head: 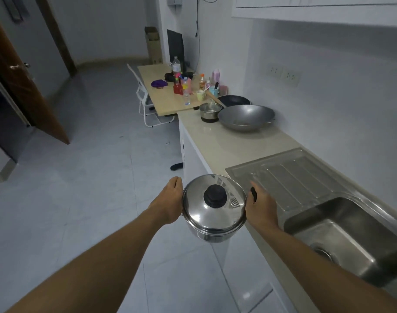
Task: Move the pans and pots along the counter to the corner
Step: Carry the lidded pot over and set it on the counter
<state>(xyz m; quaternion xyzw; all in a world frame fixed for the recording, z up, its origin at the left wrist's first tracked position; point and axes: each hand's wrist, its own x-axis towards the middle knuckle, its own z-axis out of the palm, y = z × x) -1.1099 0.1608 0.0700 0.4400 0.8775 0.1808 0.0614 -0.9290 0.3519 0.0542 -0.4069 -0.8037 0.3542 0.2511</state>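
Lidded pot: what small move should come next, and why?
Probably carry the lidded pot forward and set it on the counter short of the wok, which sits at the far end. The left hand and right hand hold it in the air off the counter's edge.

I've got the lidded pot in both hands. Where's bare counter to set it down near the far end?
The counter is bare between the wok and the drainboard, right across to the wall. The ribbed drainboard is bare too. The far end is crowded: wok, small pot and dark pan sit close together.
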